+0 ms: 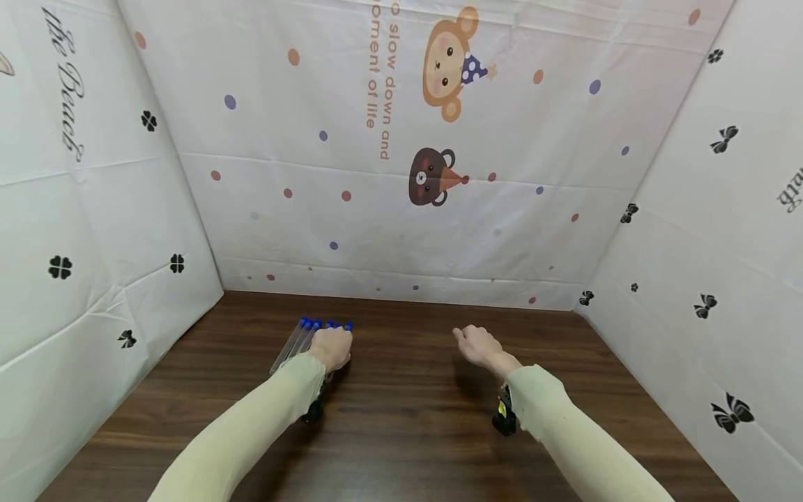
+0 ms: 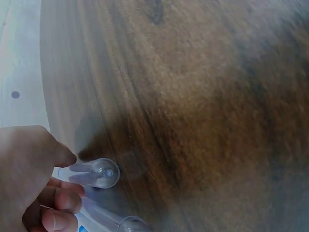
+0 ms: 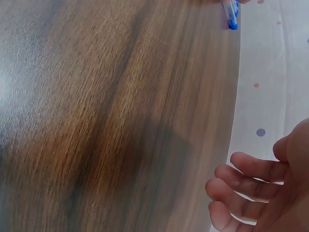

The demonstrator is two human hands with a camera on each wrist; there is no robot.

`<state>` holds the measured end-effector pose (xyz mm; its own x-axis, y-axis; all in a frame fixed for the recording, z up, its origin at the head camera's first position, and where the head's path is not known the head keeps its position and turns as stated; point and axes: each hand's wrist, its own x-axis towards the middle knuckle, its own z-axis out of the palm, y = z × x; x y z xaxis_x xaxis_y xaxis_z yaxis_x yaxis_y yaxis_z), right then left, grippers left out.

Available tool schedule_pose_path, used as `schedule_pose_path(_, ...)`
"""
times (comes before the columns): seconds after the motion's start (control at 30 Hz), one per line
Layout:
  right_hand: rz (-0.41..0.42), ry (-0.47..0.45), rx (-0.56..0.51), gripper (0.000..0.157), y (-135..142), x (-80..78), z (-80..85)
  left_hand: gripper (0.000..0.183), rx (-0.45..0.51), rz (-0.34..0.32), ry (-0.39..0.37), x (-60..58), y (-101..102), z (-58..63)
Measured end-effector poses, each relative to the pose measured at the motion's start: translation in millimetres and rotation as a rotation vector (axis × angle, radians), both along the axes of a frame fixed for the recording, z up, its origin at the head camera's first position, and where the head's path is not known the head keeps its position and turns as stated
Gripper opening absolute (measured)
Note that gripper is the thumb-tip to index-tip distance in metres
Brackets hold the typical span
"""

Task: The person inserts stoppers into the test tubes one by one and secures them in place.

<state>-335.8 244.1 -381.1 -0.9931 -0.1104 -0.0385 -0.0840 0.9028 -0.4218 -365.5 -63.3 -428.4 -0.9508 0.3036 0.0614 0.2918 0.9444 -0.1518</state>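
Observation:
Several clear plastic test tubes (image 1: 288,345) with blue caps lie side by side at the left of the table, partly hidden by my left hand (image 1: 332,348). In the left wrist view, the thumb and fingers pinch the outermost test tube (image 2: 103,173), its rounded end facing the camera. Another tube (image 2: 108,216) lies just below those fingers. My right hand (image 1: 479,346) hovers over the table, well to the right of the tubes. Its fingers (image 3: 246,186) are loosely bent and hold nothing.
The dark wooden table (image 1: 401,418) meets a white patterned cloth (image 1: 376,230) along its back edge. More patterned cloth hangs at the left (image 1: 94,230) and right (image 1: 709,230). A small black device (image 1: 504,420) is strapped beneath the right wrist.

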Motion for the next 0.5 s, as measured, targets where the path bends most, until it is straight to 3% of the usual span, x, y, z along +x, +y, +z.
schedule_pose_path(0.23, 0.074, 0.069, 0.03, 0.046, -22, 8.2, 6.3, 0.02, 0.009, -0.057, 0.197, 4.8, 12, 3.9)
schedule_pose_path(0.5, 0.241, 0.403, 0.112, 0.049, -66, 26.9, 44.2, 0.021, 0.155, -0.129, 0.378, 18.4, 47, 44.5)
